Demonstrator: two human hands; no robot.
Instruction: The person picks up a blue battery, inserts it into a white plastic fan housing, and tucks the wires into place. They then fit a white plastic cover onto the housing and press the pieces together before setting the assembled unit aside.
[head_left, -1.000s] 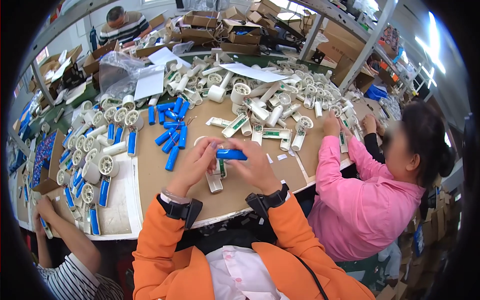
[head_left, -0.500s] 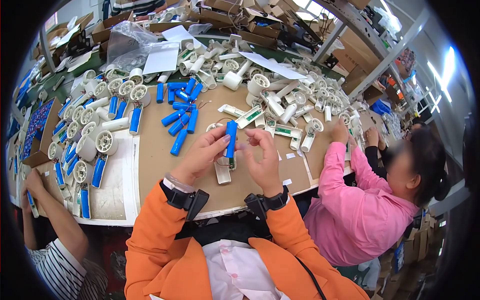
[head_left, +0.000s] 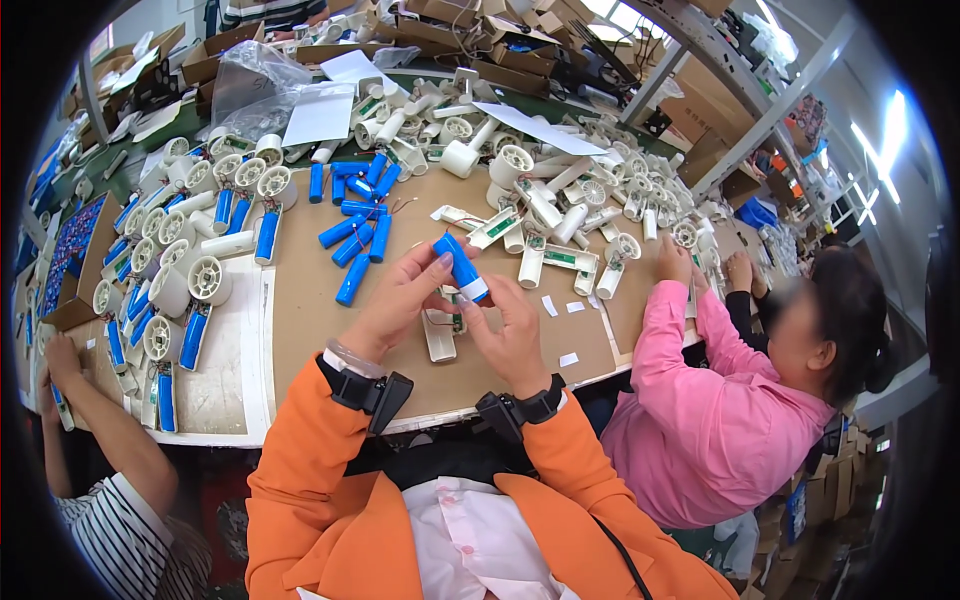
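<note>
A blue cylindrical battery pack is tilted between my hands, above the brown board. My left hand grips its upper part between thumb and fingers. At the lower end, the fingers of my right hand close round the pack, beside a small white label on its blue wrap. Under my hands lies an open white plastic housing with a green circuit board, partly hidden. Several loose blue battery packs lie ahead to the left. A few small white labels lie on the board to the right.
White housings with round fan-like ends crowd the left, and more are heaped along the back. A cardboard box stands far left. Co-workers sit on both sides, one in a pink shirt, one in a striped top.
The battery pack has tipped from nearly upright to a slant. My right hand has moved left and closed on its lower end, where a white label now shows.
</note>
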